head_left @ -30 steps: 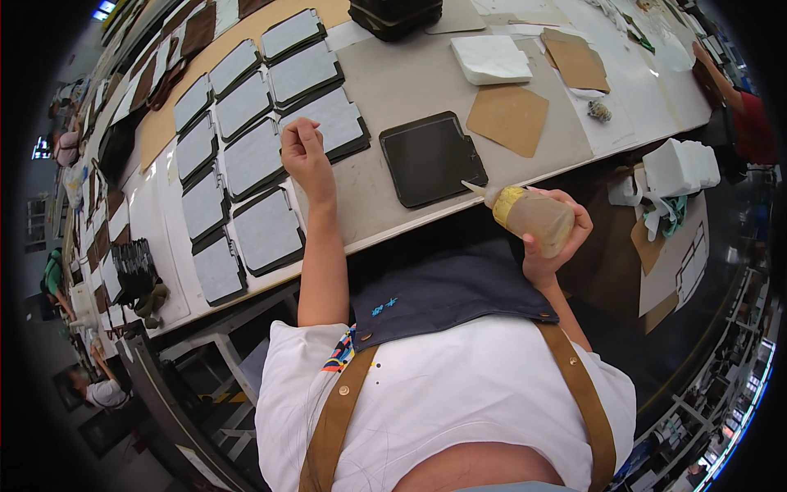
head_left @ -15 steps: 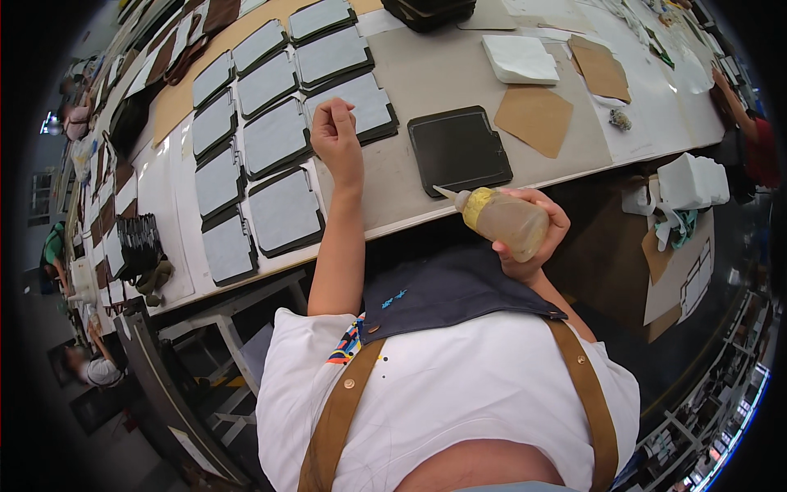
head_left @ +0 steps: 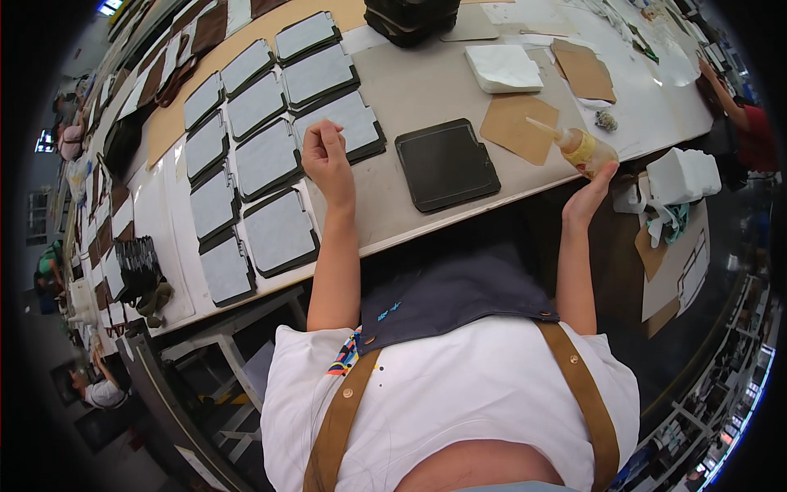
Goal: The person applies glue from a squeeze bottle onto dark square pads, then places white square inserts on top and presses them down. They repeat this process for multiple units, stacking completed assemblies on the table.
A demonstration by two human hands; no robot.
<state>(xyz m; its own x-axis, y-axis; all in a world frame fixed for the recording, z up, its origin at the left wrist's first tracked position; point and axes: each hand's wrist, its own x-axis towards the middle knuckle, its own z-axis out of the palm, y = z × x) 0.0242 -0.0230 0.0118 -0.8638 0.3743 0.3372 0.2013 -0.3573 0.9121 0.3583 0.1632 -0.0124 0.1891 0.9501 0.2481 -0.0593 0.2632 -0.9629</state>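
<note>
My right hand point(head_left: 589, 195) grips a squeeze bottle point(head_left: 582, 153), clear with a yellowish band and a pale pointed nozzle. The bottle is tilted, its nozzle aimed up and left above a tan sheet point(head_left: 519, 125). My left hand point(head_left: 328, 161) is a loose fist over the rows of panels, and nothing shows in its fingers. Near it lie black panels topped with pale grey sheets point(head_left: 283, 231). Between my hands, a bare black panel point(head_left: 448, 166) with a notched right side rests by the table's front edge.
A stack of white sheets point(head_left: 503, 68), brown pieces point(head_left: 584, 70) and a black bundle point(head_left: 410, 20) lie farther back on the table point(head_left: 385, 78). To the right stands a lower surface with a white stack point(head_left: 684, 174). A co-worker's arm point(head_left: 721, 97) reaches in at far right.
My right hand has carried the bottle right and farther out, away from the bare black panel. My left fist has stayed closed, nearly in place. The view has shifted slightly.
</note>
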